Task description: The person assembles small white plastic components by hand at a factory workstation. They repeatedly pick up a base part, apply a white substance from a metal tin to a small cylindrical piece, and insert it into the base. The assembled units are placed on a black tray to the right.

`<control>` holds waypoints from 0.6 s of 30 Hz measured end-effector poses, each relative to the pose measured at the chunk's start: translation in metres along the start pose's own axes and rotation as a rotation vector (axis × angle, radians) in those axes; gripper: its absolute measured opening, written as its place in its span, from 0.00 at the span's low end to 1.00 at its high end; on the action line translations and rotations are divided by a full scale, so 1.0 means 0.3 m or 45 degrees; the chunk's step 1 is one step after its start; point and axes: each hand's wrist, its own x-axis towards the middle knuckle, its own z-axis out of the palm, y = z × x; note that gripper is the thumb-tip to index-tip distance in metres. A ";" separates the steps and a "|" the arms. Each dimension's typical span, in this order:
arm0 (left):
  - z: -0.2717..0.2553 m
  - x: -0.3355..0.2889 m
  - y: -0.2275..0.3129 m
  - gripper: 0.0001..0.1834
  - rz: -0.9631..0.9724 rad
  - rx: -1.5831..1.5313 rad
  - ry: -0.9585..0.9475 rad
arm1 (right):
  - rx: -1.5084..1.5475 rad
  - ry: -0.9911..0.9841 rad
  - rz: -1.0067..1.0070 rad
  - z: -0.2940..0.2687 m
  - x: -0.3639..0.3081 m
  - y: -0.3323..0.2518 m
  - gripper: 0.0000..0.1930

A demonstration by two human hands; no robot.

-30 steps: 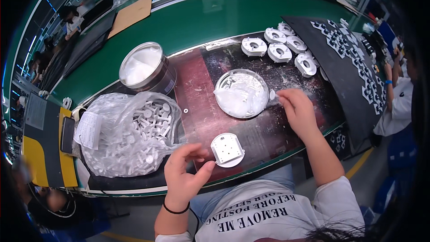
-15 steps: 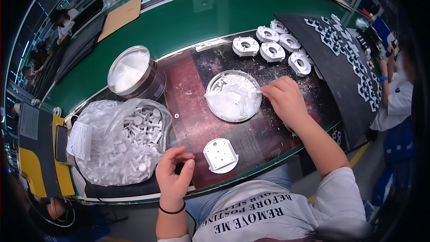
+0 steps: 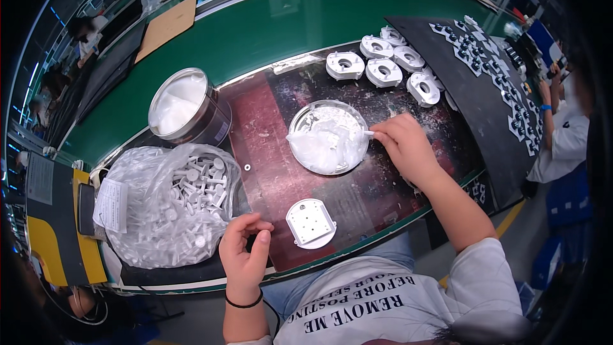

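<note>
My right hand [image 3: 406, 147] pinches a small white plastic pin [image 3: 368, 133] at the right rim of a round clear dish [image 3: 306, 161]. Inside that dish lies a thick smear of white grease [image 3: 325, 147]. My left hand [image 3: 244, 249] is empty, its fingers loosely bent and the thumb apart from them, at the table's near edge. Between the hands, nearer to me, a white plate-like part [image 3: 311, 223] with small holes lies flat. Beside my left hand a clear plastic bag [image 3: 143, 217] holds many white stemmed plastic parts [image 3: 203, 182].
A metal tin [image 3: 214, 118] of white grease stands behind the bag. Several white housings [image 3: 384, 73] sit at the back right, next to a black board [image 3: 472, 105] with rows of small parts. A small white ring [image 3: 247, 167] lies on the mat. Another person [image 3: 565, 128] works at the right.
The whole view has shifted slightly, so the table things appear a little further left. My right hand keeps its pinch at the dish's rim, and my left hand stays loosely bent.
</note>
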 end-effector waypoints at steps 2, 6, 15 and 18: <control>0.001 0.000 0.001 0.15 -0.006 -0.003 0.003 | 0.201 -0.041 0.183 -0.011 -0.006 -0.008 0.06; 0.002 -0.005 0.003 0.14 0.006 0.077 -0.018 | 1.161 -0.245 0.874 -0.038 -0.039 -0.042 0.10; 0.059 0.010 0.114 0.12 0.534 0.584 -0.029 | 2.597 -0.481 1.185 -0.035 -0.172 -0.263 0.11; 0.090 0.015 0.171 0.17 0.644 0.723 -0.147 | 2.716 -0.644 1.127 -0.026 -0.168 -0.302 0.11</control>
